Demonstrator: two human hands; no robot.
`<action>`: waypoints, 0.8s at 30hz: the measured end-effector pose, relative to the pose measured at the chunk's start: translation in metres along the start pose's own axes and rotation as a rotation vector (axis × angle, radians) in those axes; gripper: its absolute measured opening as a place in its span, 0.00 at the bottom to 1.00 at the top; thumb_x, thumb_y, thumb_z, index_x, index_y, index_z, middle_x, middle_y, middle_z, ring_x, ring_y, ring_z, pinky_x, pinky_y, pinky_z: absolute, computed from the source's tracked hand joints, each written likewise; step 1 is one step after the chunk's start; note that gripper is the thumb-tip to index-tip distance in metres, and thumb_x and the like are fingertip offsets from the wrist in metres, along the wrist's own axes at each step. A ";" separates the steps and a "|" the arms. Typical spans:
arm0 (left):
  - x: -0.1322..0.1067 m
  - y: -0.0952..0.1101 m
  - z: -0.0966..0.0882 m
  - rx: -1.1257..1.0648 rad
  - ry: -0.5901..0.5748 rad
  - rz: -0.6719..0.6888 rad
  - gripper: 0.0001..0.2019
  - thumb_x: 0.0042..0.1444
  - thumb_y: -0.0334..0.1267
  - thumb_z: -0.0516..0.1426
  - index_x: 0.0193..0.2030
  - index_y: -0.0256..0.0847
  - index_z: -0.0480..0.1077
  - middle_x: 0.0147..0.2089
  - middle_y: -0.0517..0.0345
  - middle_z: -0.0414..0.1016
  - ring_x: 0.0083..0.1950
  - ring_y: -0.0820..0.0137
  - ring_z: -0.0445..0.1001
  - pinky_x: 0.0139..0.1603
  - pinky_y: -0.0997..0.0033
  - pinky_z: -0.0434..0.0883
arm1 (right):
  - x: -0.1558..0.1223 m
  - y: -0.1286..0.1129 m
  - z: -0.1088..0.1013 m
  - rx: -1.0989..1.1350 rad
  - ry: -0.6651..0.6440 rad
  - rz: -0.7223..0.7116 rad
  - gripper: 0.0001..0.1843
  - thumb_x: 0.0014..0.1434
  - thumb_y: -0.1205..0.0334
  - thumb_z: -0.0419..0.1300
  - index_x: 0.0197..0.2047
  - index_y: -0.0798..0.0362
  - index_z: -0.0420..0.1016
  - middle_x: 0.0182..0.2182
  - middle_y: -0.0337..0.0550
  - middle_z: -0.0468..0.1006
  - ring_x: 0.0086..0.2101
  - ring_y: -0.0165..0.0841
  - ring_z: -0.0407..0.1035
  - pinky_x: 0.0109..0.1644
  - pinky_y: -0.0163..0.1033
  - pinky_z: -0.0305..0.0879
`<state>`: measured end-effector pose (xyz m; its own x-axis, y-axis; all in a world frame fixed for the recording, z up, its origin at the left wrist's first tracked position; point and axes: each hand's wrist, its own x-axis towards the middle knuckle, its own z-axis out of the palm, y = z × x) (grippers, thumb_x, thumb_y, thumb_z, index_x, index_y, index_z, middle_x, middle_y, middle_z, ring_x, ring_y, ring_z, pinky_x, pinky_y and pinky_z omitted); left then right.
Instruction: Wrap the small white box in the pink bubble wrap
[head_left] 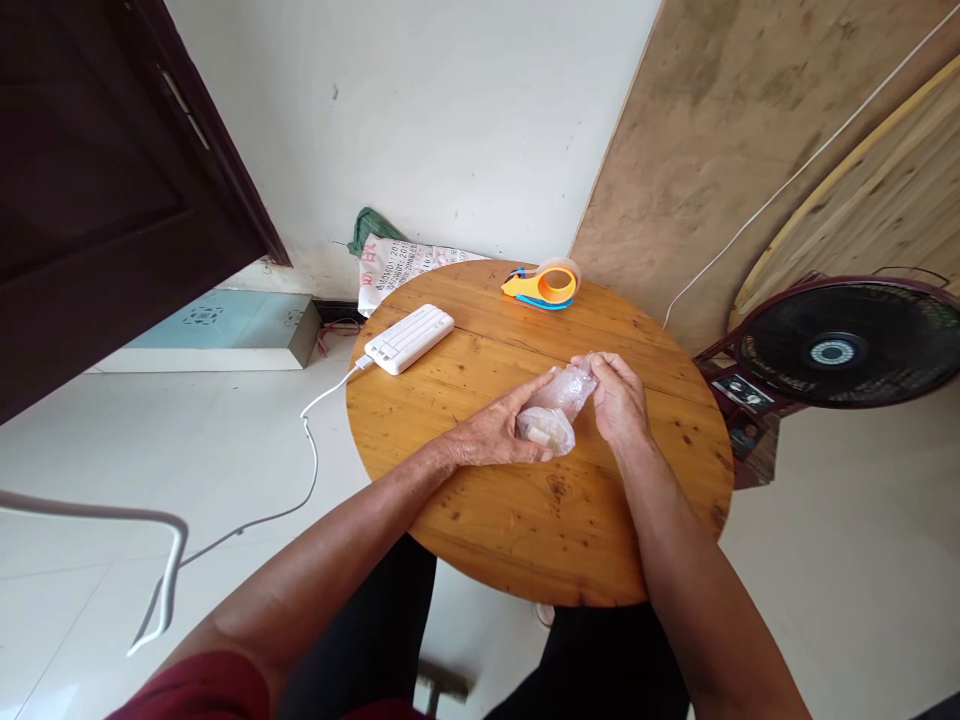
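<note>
At centre frame, the left hand (495, 427) clasps bubble wrap (568, 391) already round a pale item (541, 436), near end seemingly unclosed, the right hand (621, 396) pinching the far end.

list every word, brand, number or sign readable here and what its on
"201": on the sack, within black print; the rest is blurred.
Red characters on the sack: too blurred to read.
Power bank: markings too small to read.
Fan: hub and base print too blurred.
Wrap: no readable text.
</note>
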<state>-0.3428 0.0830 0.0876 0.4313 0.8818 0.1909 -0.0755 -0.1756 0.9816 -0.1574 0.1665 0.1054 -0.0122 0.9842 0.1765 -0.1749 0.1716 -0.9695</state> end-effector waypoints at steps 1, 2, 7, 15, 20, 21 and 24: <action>0.000 0.001 -0.001 0.019 0.002 -0.024 0.52 0.46 0.39 0.69 0.75 0.47 0.46 0.71 0.49 0.58 0.67 0.55 0.64 0.63 0.58 0.66 | 0.002 0.001 -0.001 0.020 0.021 0.006 0.13 0.49 0.52 0.68 0.29 0.51 0.72 0.30 0.39 0.81 0.33 0.32 0.74 0.41 0.38 0.69; -0.001 0.001 -0.001 0.047 0.012 -0.046 0.50 0.46 0.41 0.69 0.74 0.45 0.49 0.70 0.47 0.60 0.65 0.55 0.65 0.63 0.58 0.67 | 0.004 0.002 -0.002 0.042 0.039 0.010 0.13 0.48 0.53 0.69 0.29 0.51 0.72 0.30 0.39 0.80 0.33 0.32 0.74 0.41 0.38 0.69; 0.000 0.003 -0.005 0.202 0.048 -0.075 0.37 0.48 0.46 0.68 0.63 0.36 0.66 0.59 0.44 0.70 0.57 0.56 0.72 0.59 0.57 0.69 | 0.016 0.002 -0.012 0.154 0.122 0.013 0.13 0.46 0.57 0.70 0.27 0.52 0.72 0.28 0.37 0.78 0.34 0.29 0.74 0.45 0.37 0.71; -0.002 0.010 -0.003 0.145 0.007 -0.088 0.27 0.49 0.42 0.67 0.56 0.37 0.72 0.56 0.47 0.72 0.54 0.61 0.72 0.55 0.63 0.69 | 0.025 0.005 -0.020 0.190 0.181 0.026 0.12 0.49 0.60 0.70 0.26 0.52 0.70 0.27 0.32 0.75 0.34 0.27 0.75 0.48 0.36 0.71; -0.001 0.006 -0.004 0.060 0.059 -0.200 0.35 0.52 0.44 0.65 0.64 0.30 0.65 0.55 0.42 0.74 0.53 0.57 0.73 0.55 0.59 0.69 | 0.020 -0.002 -0.022 0.069 0.053 0.256 0.19 0.55 0.42 0.63 0.37 0.50 0.73 0.34 0.41 0.80 0.36 0.32 0.75 0.38 0.36 0.71; 0.000 0.005 -0.004 0.044 0.079 -0.210 0.36 0.51 0.44 0.65 0.65 0.30 0.64 0.55 0.41 0.74 0.54 0.56 0.73 0.56 0.58 0.69 | 0.018 -0.004 -0.022 0.050 -0.003 0.320 0.23 0.55 0.38 0.62 0.41 0.49 0.73 0.35 0.42 0.81 0.36 0.34 0.75 0.36 0.37 0.70; 0.002 0.003 -0.006 -0.029 0.131 -0.229 0.36 0.50 0.41 0.65 0.65 0.30 0.65 0.55 0.42 0.75 0.56 0.55 0.73 0.57 0.58 0.69 | 0.011 -0.008 -0.018 -0.038 -0.136 0.381 0.29 0.49 0.37 0.65 0.48 0.46 0.70 0.38 0.41 0.80 0.36 0.36 0.75 0.35 0.38 0.69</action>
<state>-0.3474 0.0872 0.0906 0.3205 0.9465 -0.0389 -0.0155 0.0462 0.9988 -0.1381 0.1773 0.1118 -0.1995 0.9636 -0.1783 -0.0960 -0.2003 -0.9750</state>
